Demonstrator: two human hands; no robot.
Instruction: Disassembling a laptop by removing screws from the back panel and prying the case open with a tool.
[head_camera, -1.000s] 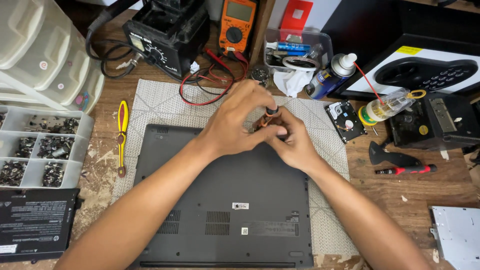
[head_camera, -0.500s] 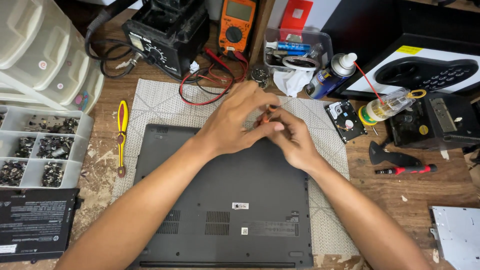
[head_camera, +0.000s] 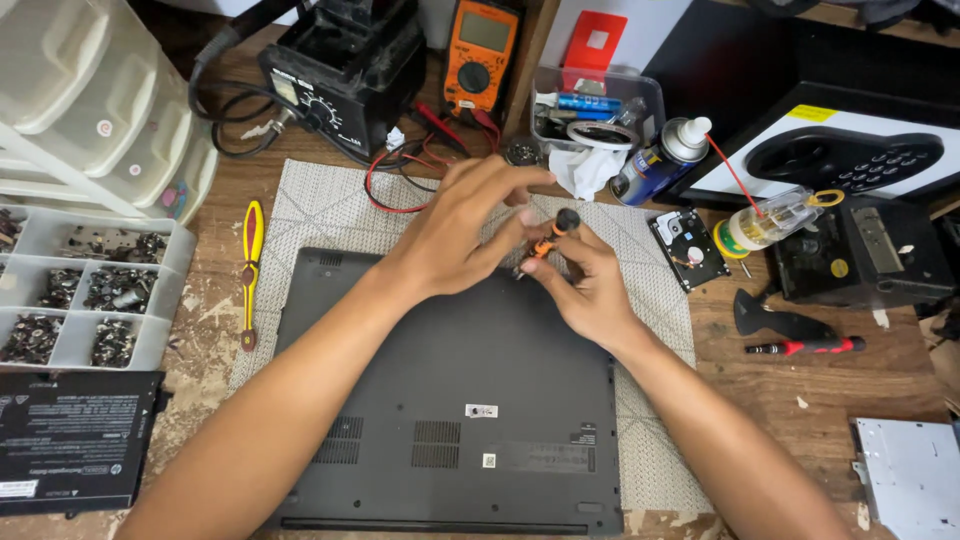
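Cluttered wooden workbench (head_camera: 420, 190), with left hand (head_camera: 465, 235) and right hand (head_camera: 590, 285) both pinched shut on small orange screwdriver (head_camera: 552, 236) over far edge of upturned laptop (head_camera: 450, 400), steadying its tip.

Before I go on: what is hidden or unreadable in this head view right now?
- Tip of the small orange screwdriver: covered by the left hand and right hand; any screw under it cannot be seen.
- Laptop top right corner: hidden behind both hands.
- Parts in the sorting tray: too small to tell apart, and cut by the left edge.
- Metal drive: cut by the right edge.
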